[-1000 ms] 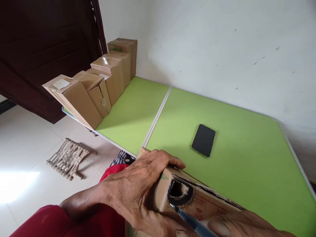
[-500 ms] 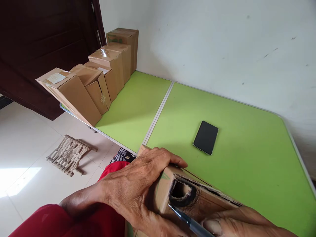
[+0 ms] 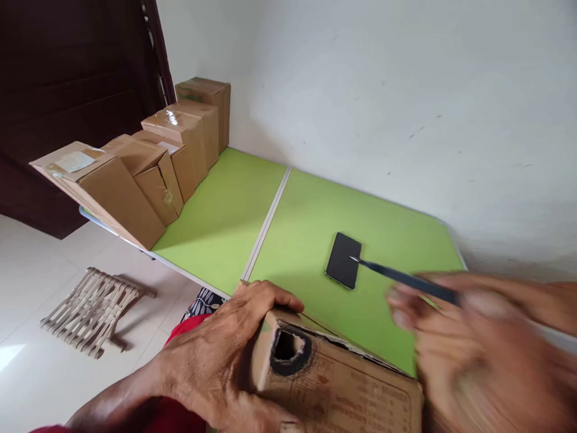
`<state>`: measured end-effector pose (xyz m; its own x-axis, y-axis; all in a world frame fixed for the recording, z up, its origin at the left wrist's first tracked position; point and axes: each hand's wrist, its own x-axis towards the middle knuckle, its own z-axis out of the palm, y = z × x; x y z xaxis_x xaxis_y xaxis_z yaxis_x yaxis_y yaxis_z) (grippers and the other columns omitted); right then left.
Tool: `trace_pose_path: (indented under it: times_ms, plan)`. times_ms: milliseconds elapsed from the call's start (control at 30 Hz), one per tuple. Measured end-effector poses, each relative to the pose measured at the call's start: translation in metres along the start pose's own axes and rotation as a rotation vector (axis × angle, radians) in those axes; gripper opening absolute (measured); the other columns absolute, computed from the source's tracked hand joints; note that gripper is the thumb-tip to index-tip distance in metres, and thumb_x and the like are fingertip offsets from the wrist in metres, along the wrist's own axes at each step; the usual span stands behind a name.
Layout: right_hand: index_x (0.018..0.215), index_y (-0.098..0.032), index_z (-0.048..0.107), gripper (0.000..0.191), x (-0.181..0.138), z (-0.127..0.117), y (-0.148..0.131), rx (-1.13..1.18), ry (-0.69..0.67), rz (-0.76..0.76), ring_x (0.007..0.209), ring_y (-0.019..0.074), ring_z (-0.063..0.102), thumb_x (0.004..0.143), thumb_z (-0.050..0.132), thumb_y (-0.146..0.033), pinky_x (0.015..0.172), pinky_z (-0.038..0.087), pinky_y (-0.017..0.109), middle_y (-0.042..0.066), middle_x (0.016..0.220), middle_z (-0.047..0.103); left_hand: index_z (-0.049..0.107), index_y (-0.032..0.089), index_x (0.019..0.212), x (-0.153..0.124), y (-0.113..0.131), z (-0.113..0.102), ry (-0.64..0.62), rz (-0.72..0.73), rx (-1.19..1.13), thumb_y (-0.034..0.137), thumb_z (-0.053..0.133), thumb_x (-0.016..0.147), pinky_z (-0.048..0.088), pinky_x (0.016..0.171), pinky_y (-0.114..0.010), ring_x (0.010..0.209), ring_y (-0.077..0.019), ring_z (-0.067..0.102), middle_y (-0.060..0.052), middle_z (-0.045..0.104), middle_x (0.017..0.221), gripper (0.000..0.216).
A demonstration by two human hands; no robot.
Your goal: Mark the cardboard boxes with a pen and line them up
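In the head view a cardboard box stands close to me, printed with small text. One end has a rough hole ringed in black ink. My left hand is closed round that end of the box, fingers over the far edge and thumb along the near side. My right hand, partly smeared by motion, is raised at the right and grips a dark pen. The pen's tip points left, away from the box, and overlaps the phone in view. I cannot tell whether the right hand touches the box.
A black phone lies on the green folding table. Several cardboard boxes stand in a row along the table's left end. A low woven stool is on the tiled floor. A white wall borders the table's far side.
My right hand has lifted the pen from beside the hole and moved it up and to the right. My left hand still holds the box. The view has shifted slightly.
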<state>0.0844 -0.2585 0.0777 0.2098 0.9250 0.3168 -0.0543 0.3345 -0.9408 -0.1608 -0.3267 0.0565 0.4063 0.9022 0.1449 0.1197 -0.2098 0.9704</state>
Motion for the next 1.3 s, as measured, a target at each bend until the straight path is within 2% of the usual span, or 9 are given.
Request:
trace_pose_path:
  times_ms: [233,400,533,700,767,867,933,1067,1300]
  plan:
    - [0.100,-0.025,0.081,0.007,-0.002,0.021,-0.014,0.057,-0.250,-0.208,0.067,0.0179,0.067,0.099,0.074,-0.026,0.053,0.053,0.029,0.003,0.085,0.073,0.055,0.030,0.151,-0.006,-0.007,-0.010,0.003,0.036,0.044,0.077,0.071,0.088,0.056,0.113,-0.044,0.131,-0.0362,0.064,-0.011,0.064,0.146,0.080]
    - [0.095,-0.025,0.080,0.008,-0.021,0.036,-0.036,0.046,-0.067,-0.254,0.073,0.0218,0.066,0.098,0.076,-0.032,0.079,0.058,0.045,0.002,0.079,0.068,0.055,0.033,0.153,-0.006,-0.014,-0.012,0.012,0.007,0.006,0.076,0.074,0.086,0.058,0.112,-0.046,0.132,-0.0391,0.064,-0.010,0.064,0.147,0.082]
    - [0.096,-0.025,0.080,0.011,-0.024,0.044,-0.037,0.092,-0.104,-0.290,0.067,0.0212,0.064,0.099,0.074,-0.034,0.068,0.056,0.042,0.003,0.077,0.068,0.056,0.030,0.153,-0.008,-0.014,-0.007,0.030,-0.063,-0.057,0.078,0.071,0.085,0.057,0.114,-0.051,0.134,-0.0416,0.063,-0.012,0.066,0.145,0.085]
    - [0.103,-0.026,0.080,0.010,-0.008,0.024,-0.028,0.068,-0.230,-0.327,0.071,0.0204,0.067,0.101,0.073,-0.032,0.063,0.057,0.037,0.002,0.081,0.071,0.062,0.029,0.147,-0.002,-0.022,-0.007,0.030,-0.063,-0.057,0.066,0.076,0.087,0.060,0.108,-0.049,0.128,-0.0392,0.066,-0.012,0.069,0.139,0.073]
    - [0.110,-0.028,0.078,0.010,0.011,0.013,-0.007,-0.075,-0.254,-0.360,0.070,0.0180,0.068,0.103,0.071,-0.029,0.060,0.057,0.032,0.001,0.086,0.073,0.067,0.028,0.142,0.003,-0.026,-0.007,0.050,-0.071,-0.029,0.056,0.072,0.095,0.059,0.108,-0.046,0.128,-0.0367,0.067,-0.011,0.072,0.137,0.055]
    - [0.122,-0.021,0.072,0.018,0.044,0.004,0.056,-0.606,-0.244,-0.436,0.077,0.0175,0.070,0.110,0.059,-0.023,0.066,0.059,0.031,0.005,0.098,0.075,0.075,0.026,0.131,0.011,-0.031,-0.007,0.095,-0.042,0.004,0.042,0.063,0.105,0.055,0.113,-0.046,0.127,-0.0332,0.069,-0.011,0.077,0.130,0.033]
    - [0.124,-0.013,0.072,0.027,0.059,0.003,0.108,-0.946,-0.462,-0.473,0.091,0.0219,0.071,0.109,0.050,-0.013,0.080,0.061,0.034,0.012,0.106,0.075,0.078,0.025,0.128,0.015,-0.032,-0.007,0.104,0.005,-0.009,0.042,0.057,0.109,0.054,0.114,-0.047,0.124,-0.0320,0.071,-0.012,0.079,0.127,0.033]
    - [0.108,-0.014,0.078,0.043,0.058,0.001,0.188,-1.162,-0.660,-0.424,0.095,0.0272,0.068,0.092,0.045,0.009,0.079,0.060,0.035,0.015,0.101,0.075,0.078,0.026,0.128,0.016,-0.032,-0.005,0.127,0.008,-0.034,0.044,0.055,0.109,0.053,0.115,-0.048,0.125,-0.0325,0.070,-0.011,0.079,0.127,0.035]
    - [0.126,-0.017,0.075,0.047,0.040,-0.010,0.206,-1.324,-0.771,-0.289,0.106,0.0274,0.065,0.095,0.047,0.006,0.094,0.057,0.036,0.014,0.113,0.073,0.080,0.029,0.125,0.017,-0.035,-0.005,0.130,-0.027,-0.041,0.041,0.057,0.108,0.053,0.117,-0.048,0.124,-0.0327,0.070,-0.010,0.080,0.126,0.031]
